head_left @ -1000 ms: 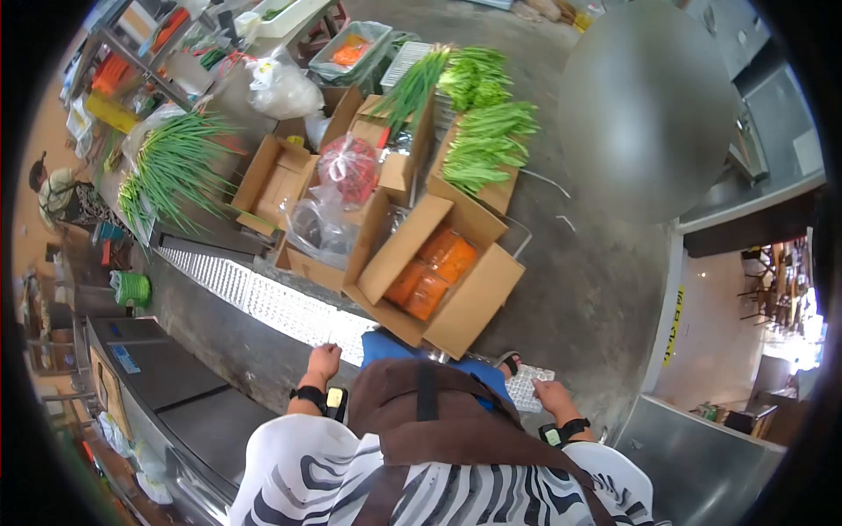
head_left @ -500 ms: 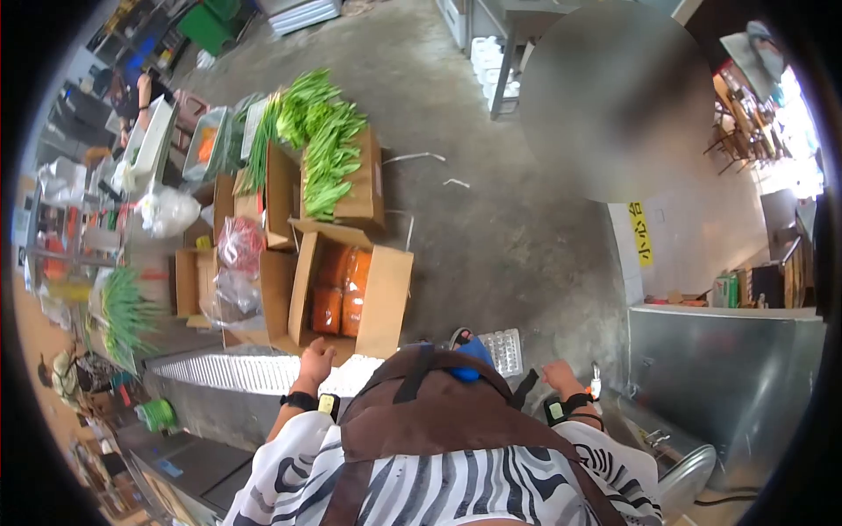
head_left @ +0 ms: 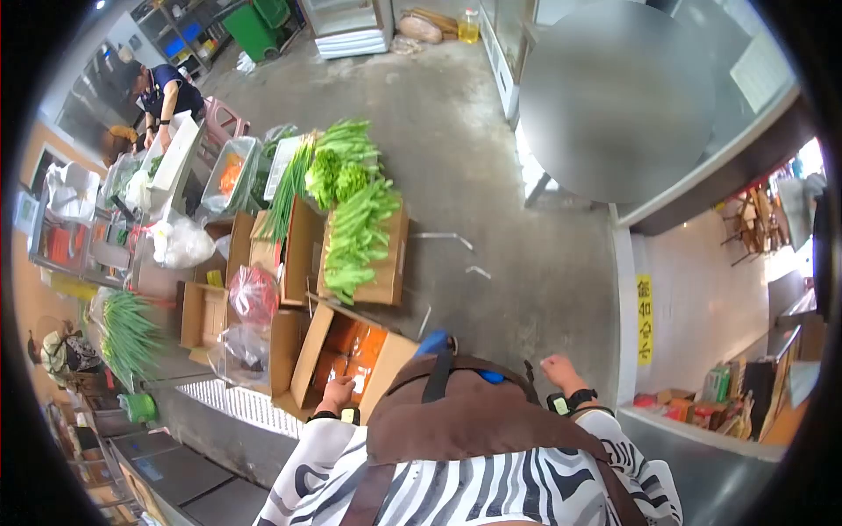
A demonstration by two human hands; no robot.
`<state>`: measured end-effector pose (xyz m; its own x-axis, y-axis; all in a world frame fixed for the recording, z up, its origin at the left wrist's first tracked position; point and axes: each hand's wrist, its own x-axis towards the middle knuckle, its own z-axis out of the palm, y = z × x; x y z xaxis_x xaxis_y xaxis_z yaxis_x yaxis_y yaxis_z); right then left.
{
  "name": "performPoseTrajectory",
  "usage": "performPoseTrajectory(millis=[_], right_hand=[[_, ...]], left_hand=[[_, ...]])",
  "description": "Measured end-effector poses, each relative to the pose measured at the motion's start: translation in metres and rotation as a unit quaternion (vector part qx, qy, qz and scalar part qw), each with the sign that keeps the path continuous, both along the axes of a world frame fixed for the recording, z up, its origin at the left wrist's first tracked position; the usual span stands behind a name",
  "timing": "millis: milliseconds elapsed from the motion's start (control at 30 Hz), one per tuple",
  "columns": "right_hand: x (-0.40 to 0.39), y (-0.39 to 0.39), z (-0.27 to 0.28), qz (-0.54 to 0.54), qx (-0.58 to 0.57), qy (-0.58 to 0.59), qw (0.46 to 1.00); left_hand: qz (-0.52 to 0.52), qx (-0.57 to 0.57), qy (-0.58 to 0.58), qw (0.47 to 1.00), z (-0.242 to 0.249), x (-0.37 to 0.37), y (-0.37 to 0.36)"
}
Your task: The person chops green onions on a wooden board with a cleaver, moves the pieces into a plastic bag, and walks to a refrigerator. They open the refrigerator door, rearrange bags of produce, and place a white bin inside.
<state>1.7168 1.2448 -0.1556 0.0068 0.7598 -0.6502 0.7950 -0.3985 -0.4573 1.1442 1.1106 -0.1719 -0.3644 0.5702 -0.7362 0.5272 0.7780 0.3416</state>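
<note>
My left hand (head_left: 338,392), loosely curled with nothing in it, overlaps the near side of an open cardboard box (head_left: 392,364) in this view. Inside that box lie several orange-red packs (head_left: 360,342) in clear wrapping. Out to the right, my right hand (head_left: 557,372) is curled and holds nothing, above the grey floor (head_left: 500,298). Each wrist carries a dark band with a small device. Between the hands is a brown apron (head_left: 482,412) over a patterned shirt, with a blue shoe (head_left: 436,342) showing ahead of it.
Leafy greens (head_left: 360,237) lie on a box ahead left, beside bags and crates. A person (head_left: 167,96) bends over a white container at the far left. A green bin (head_left: 250,31) stands behind. On the right are a low wall with a yellow sign (head_left: 645,320) and a metal counter (head_left: 719,478).
My body has moved forward and turned; the boxes and greens sit lower and further right in view. The egg tray by my feet has left view. Both hands stay curled.
</note>
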Motion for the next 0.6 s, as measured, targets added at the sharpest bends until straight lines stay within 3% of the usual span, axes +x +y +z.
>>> performPoseTrajectory(millis=[33,67,100,233,433,500,533,567,600], right_hand=[[0.007,0.016,-0.010,0.058,0.064,-0.045,0.995],[0.012,0.038,-0.020,-0.007,0.026,0.010,1.000],[0.010,0.063,-0.012,-0.005,0.027,0.007,1.000],[0.006,0.147,-0.004,0.005,0.013,-0.020,1.000],[0.006,0.332,-0.015,0.145,-0.078,-0.023,0.986],[0.002,0.411,-0.016,0.092,-0.031,-0.001,0.995],[-0.001,0.447,-0.015,0.098,-0.031,0.003,0.995],[-0.004,0.491,-0.013,0.134,0.005,-0.007,0.991],[-0.009,0.537,-0.011,0.164,0.043,-0.018,0.985]], left_hand=[[0.089,0.032,-0.060,0.994,0.026,0.011,0.037],[0.099,0.082,-0.055,0.990,0.018,0.010,0.063],[0.107,0.128,-0.048,0.985,0.011,0.010,0.089],[0.086,0.144,-0.042,0.985,0.006,0.006,0.188],[0.197,0.044,-0.061,0.978,-0.020,0.027,0.279],[0.204,0.040,-0.011,0.978,-0.003,0.046,0.303],[0.022,0.045,0.034,0.998,-0.023,0.041,0.294],[-0.167,0.051,0.076,0.982,-0.041,0.031,0.302],[0.016,0.031,-0.016,0.999,-0.023,0.039,0.332]])
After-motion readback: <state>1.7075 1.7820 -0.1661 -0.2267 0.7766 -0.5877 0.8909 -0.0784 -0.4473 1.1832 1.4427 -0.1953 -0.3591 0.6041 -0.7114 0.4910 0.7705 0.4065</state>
